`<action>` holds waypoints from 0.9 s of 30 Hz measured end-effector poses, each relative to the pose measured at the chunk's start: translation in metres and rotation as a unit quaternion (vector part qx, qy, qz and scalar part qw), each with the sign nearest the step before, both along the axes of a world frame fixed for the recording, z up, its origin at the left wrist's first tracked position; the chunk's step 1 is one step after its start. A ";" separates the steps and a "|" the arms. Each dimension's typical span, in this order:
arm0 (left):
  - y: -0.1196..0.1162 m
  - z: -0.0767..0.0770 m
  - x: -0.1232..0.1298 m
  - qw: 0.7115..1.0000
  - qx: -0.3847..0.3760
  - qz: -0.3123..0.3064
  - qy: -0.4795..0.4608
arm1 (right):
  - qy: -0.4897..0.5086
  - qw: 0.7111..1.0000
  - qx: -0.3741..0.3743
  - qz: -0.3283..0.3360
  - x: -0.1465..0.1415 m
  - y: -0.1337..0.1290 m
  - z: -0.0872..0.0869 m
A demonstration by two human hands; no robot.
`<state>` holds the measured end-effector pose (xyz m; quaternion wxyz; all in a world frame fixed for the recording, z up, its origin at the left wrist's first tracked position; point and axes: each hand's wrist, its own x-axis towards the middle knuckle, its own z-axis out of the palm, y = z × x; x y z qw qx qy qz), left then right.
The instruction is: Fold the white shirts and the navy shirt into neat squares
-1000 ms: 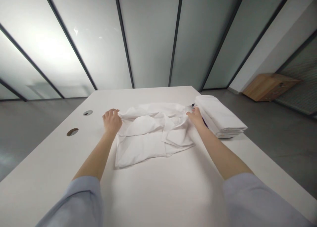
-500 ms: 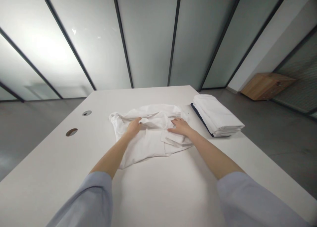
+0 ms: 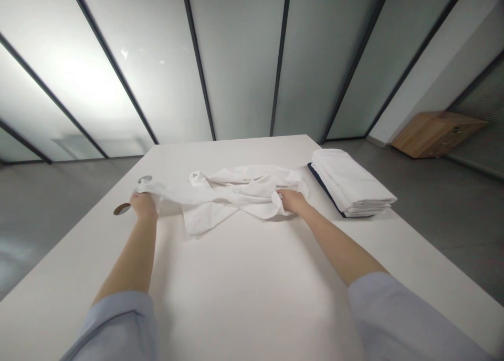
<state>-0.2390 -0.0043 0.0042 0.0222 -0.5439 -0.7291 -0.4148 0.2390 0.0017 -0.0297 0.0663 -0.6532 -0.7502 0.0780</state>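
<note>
A crumpled white shirt (image 3: 232, 193) lies across the far part of the white table (image 3: 236, 277). My left hand (image 3: 144, 206) is out at the left, pinching the end of a long stretched part of the shirt, probably a sleeve (image 3: 165, 194). That hand is close to a round cable hole (image 3: 122, 209). My right hand (image 3: 291, 201) grips a bunched fold at the shirt's right side. The shirt's lower layers are bunched and partly hidden.
To the right on the table sits a stack of folded white cloth (image 3: 350, 183) on a dark navy layer (image 3: 326, 193). A second cable hole (image 3: 144, 179) lies near the left edge. Beyond the table are a grey floor, frosted glass panels and a low wooden cabinet (image 3: 437, 134).
My left hand has moved far out to the left with part of the shirt, stretching it. My right hand now grips the shirt's right side, and the shirt lies narrower than before.
</note>
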 end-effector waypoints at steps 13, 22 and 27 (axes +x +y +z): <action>0.008 -0.023 0.183 0.864 -0.134 -0.387 0.293 | 0.441 0.889 -0.028 0.118 -0.078 0.000 0.014; 0.018 -0.037 0.218 0.873 -0.171 -0.368 0.270 | 0.431 0.887 -0.021 0.166 -0.079 -0.022 0.018; 0.020 -0.040 0.212 0.922 -0.140 -0.333 0.140 | 0.399 0.901 0.170 -0.026 -0.022 -0.018 -0.002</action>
